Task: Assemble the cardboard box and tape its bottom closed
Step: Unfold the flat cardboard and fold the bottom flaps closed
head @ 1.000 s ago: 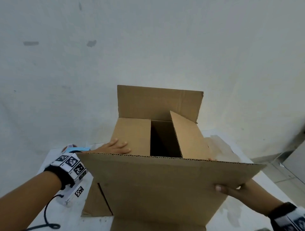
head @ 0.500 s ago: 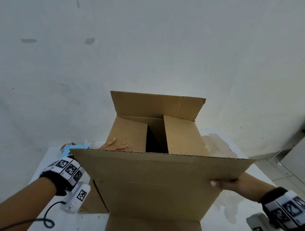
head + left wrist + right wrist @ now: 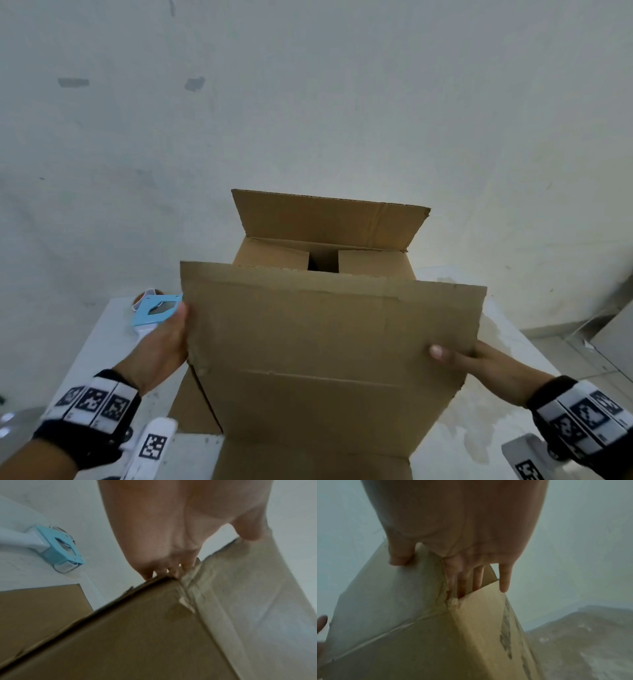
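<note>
As 2 hands (image 3: 161, 346) (image 3: 479, 363) hold, 1 box (image 3: 329, 342), 1 dispenser (image 3: 156, 310)

Bare packing or storage room, probably; not a furnished home space. Plain whitewashed wall (image 3: 308, 102) with a few grey scuff patches, nothing hung on it. White table (image 3: 102, 342) pushed up to the wall, top stained and worn near its right edge. Blue-and-white tape dispenser (image 3: 156, 310) at the table's far left corner, brown cardboard box (image 3: 329, 342) standing in the middle. Grey tiled floor (image 3: 582, 346) past the table's right edge.
</note>
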